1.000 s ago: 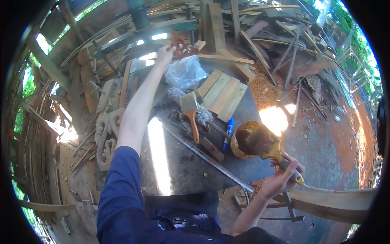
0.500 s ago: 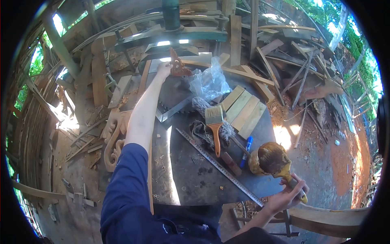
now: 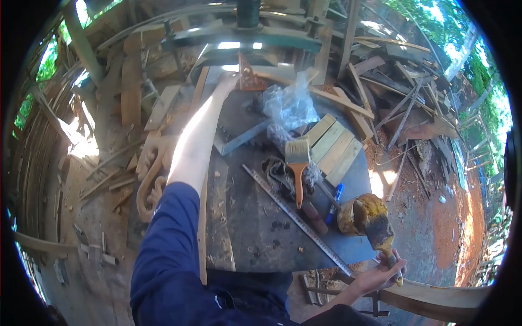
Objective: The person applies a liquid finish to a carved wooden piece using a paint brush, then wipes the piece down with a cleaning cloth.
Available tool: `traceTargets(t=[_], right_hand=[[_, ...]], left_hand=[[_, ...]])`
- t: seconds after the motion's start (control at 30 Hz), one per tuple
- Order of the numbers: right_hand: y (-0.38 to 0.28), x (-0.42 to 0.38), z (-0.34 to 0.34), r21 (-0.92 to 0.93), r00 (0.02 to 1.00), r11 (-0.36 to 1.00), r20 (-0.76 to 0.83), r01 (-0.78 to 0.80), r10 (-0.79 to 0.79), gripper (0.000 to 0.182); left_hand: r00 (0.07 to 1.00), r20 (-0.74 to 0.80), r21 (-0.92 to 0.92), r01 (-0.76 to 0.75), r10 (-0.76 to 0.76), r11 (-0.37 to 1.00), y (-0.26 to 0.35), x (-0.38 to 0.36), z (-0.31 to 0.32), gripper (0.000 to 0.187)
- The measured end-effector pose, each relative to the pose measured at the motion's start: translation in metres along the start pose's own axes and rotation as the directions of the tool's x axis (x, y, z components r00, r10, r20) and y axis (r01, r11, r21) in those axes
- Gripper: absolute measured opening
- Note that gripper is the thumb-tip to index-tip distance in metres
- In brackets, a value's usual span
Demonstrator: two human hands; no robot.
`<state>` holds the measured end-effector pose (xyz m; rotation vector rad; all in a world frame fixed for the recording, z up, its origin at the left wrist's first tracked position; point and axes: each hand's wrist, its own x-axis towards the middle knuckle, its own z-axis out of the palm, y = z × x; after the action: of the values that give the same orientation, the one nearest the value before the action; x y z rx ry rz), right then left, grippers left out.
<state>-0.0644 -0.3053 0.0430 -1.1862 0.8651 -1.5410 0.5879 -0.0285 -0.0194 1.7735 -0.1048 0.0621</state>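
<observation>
My left hand (image 3: 227, 82) reaches to the far side of the dark work table (image 3: 255, 217), fingers closed on the edge of a reddish-brown carved wooden piece (image 3: 252, 80) standing upright. Near the right front corner, my right hand (image 3: 385, 276) grips the handle of a paintbrush (image 3: 379, 232) stained yellow-brown. Its wide head overlaps the rim of a round, crusted pot (image 3: 348, 216) coated in the same yellow-brown. A second brush with an orange handle (image 3: 298, 182) lies mid-table on a dark rag (image 3: 277, 173), nobody touching it.
Beside the pot lies a blue marker (image 3: 335, 202). A long ruler (image 3: 293, 217) runs diagonally across the table. Crumpled clear plastic (image 3: 293, 103) and light wooden slats (image 3: 336, 146) sit farther back. A scroll-carved wood piece (image 3: 148, 174) is at left; scrap wood (image 3: 402, 92) heaps up behind.
The brush in my right hand has drawn back toward me at the pot's rim, showing more of its head. My left hand still holds the carved piece, which has turned slightly. The view has shifted.
</observation>
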Motion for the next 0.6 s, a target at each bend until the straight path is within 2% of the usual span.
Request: traceTargets(t=[0.03,0.07,0.1,0.13,0.17,0.2,0.27,0.3,0.43,0.53,0.6], right_hand=[[0.0,0.003,-0.003,0.027,1.0,1.0,0.005,-0.002,0.002,0.035],[0.001,0.007,-0.004,-0.003,0.999,1.0,0.04,-0.016,0.017,0.035],[0.003,0.01,-0.001,0.017,0.998,1.0,0.058,0.026,-0.027,0.036],[0.005,0.014,0.001,0.038,0.995,0.997,0.072,0.065,-0.067,0.038],[0.005,0.017,0.003,0.019,0.993,0.999,0.105,0.045,-0.046,0.038],[0.007,0.018,0.006,0.009,0.989,0.998,0.136,0.058,-0.059,0.039],[0.008,0.019,0.009,0.018,0.973,0.998,0.223,0.065,-0.067,0.041],[0.006,0.016,0.011,0.02,0.971,0.999,0.235,0.047,-0.05,0.041],[-0.001,0.005,0.021,0.028,0.95,0.999,0.311,-0.036,0.026,0.04],[-0.003,-0.001,0.024,-0.091,0.923,0.996,0.384,0.02,0.016,0.043],[-0.003,-0.001,0.027,-0.097,0.909,0.995,0.417,0.034,0.009,0.042]], left_hand=[[1.0,-0.011,-0.103,0.018,-0.02,0.994,-0.009,-0.001,-0.006,0.033],[0.981,0.074,0.19,-0.191,0.18,0.963,-0.039,0.035,-0.017,0.031],[0.916,0.224,0.441,-0.4,0.333,0.804,-0.072,0.074,-0.031,0.029],[0.939,0.293,0.517,-0.313,0.179,0.797,-0.057,0.072,-0.042,0.054],[0.89,0.375,0.442,-0.416,0.258,0.794,-0.045,0.064,-0.059,0.05],[0.996,0.077,0.165,0.022,-0.036,0.986,0.028,-0.018,-0.059,0.051],[0.994,0.094,0.32,-0.079,0.051,0.944,0.049,-0.035,-0.089,0.054],[0.995,0.09,0.414,-0.081,0.048,0.907,0.068,-0.053,-0.104,0.05],[0.988,0.11,0.437,-0.145,0.107,0.888,0.089,-0.12,-0.178,0.05],[0.973,0.122,0.384,-0.227,0.195,0.895,0.096,-0.193,-0.227,0.045],[0.99,0.034,0.546,-0.134,0.138,0.827,0.085,-0.222,-0.26,0.044]])
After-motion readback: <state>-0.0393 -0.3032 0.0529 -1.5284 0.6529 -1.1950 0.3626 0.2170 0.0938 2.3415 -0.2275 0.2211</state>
